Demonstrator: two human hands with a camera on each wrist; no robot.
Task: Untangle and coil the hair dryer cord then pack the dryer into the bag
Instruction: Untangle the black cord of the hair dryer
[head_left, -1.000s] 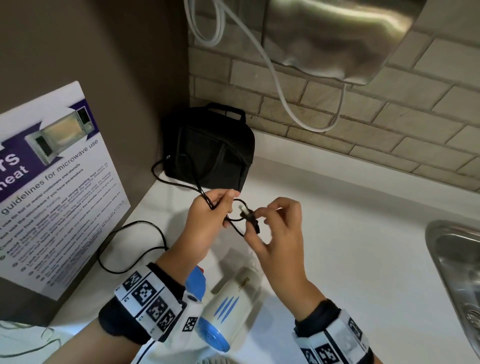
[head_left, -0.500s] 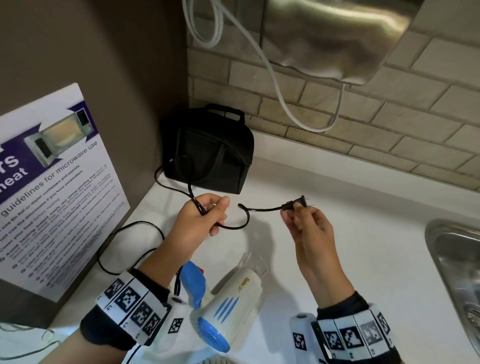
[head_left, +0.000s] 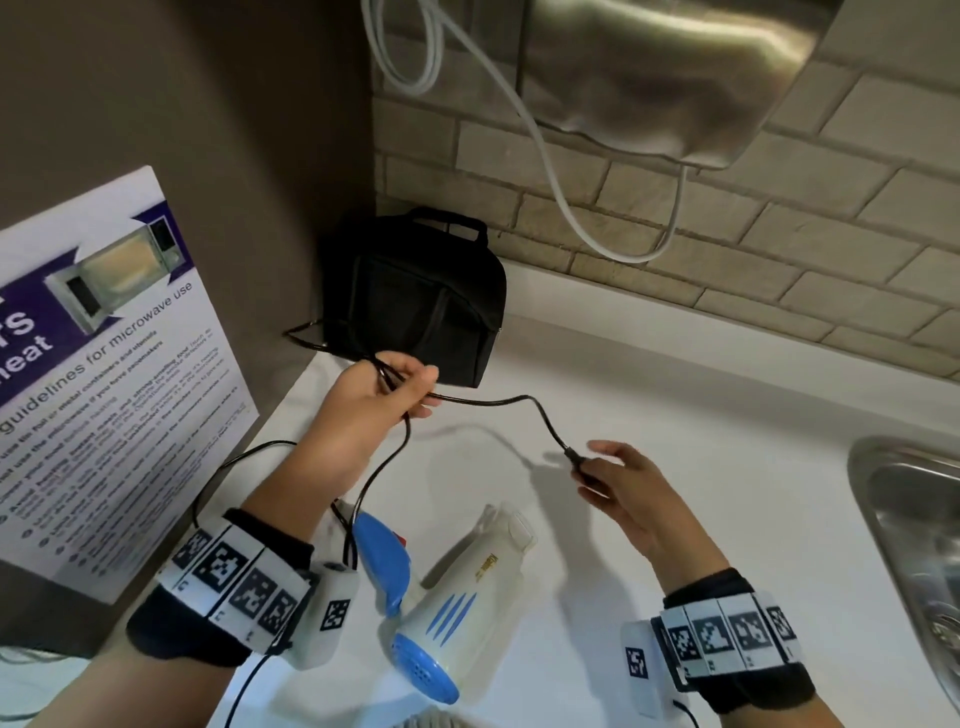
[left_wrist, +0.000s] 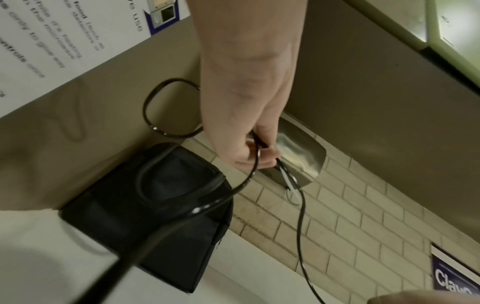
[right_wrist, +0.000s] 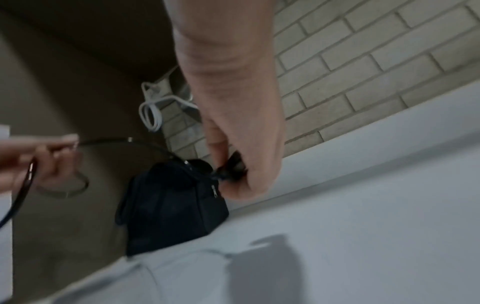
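The right hand (head_left: 626, 486) pinches the plug (head_left: 576, 461) while the left hand (head_left: 363, 410) grips looped cord (head_left: 493, 402) above the dryer (head_left: 457, 597) lying on the surface (head_left: 675, 405); pulling could tighten a snag near the bag (head_left: 415, 306), where the cord's run is hidden.

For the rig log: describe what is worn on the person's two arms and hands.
The hands are bare: no gloves or rings show. The left hand and right hand each have a dark cuff at the wrist, under a white band of black-and-white square code tags. A white camera unit with its own small tag sits on each inner wrist, and a thin black lead trails from it.
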